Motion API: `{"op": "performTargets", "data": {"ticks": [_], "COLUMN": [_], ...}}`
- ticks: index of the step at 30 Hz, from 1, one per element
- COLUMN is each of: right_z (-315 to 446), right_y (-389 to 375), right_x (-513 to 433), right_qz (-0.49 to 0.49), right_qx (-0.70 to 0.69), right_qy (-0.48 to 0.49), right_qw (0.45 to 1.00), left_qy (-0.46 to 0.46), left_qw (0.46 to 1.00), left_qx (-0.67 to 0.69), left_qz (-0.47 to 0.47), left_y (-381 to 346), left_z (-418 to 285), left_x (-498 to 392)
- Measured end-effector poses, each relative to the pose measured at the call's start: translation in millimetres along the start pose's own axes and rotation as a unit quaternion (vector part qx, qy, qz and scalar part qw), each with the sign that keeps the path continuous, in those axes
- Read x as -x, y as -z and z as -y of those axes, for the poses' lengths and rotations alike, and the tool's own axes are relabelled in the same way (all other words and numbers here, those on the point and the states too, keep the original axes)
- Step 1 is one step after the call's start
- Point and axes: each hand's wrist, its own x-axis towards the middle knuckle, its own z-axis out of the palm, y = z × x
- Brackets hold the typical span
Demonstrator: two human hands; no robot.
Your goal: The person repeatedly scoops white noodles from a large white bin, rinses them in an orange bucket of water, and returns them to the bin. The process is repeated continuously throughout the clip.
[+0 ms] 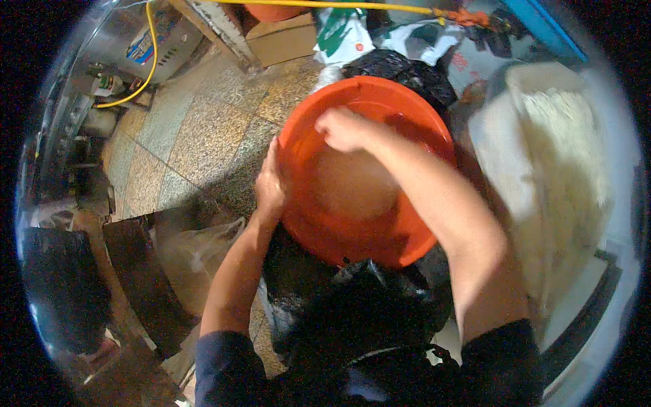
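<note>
A round orange plastic basin [325, 239] stands in front of me, with a brownish, blurred mass [356, 185] at its bottom that could be grain or cloudy liquid. My left hand [270, 185] holds the basin from outside on its left, fingers pointing up along the wall. Inside the basin's far left part, above the brown contents, is my right hand [343, 129]. Its fingers are curled in and smeared by motion, so whether something is in them is hidden. My right forearm crosses over the basin's right rim.
A large white sack [569, 137] holding pale material stands open to the right. Black plastic bags [402, 71] and a cardboard box [282, 40] lie beyond the basin. Overhead in the picture runs a yellow hose [325, 5]. Patterned tile floor [213, 132] stretches to the left.
</note>
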Motion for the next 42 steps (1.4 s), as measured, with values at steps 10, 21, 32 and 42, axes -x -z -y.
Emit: {"op": "performTargets", "data": {"ticks": [10, 21, 32, 42], "right_z": [-228, -159, 4, 83], "right_y": [-175, -331, -82, 34], "right_x": [37, 52, 86, 208], "right_qz": [0.143, 0.295, 0.274, -0.05], "right_qx": [-0.027, -0.026, -0.246, -0.67], "right_qy": [-0.432, -0.222, -0.151, -0.028], "right_qw": [0.89, 0.929, 0.917, 0.74], "left_qy": [-0.032, -0.04, -0.171, -0.146], "left_qw": [0.998, 0.999, 0.946, 0.941], "left_qx": [-0.028, 0.002, -0.267, -0.067], "left_qz": [-0.042, -0.033, -0.06, 0.3], "left_y": [-10, -13, 12, -53], "left_z": [-14, 2, -38, -112], "left_x": [-17, -18, -5, 48]}}
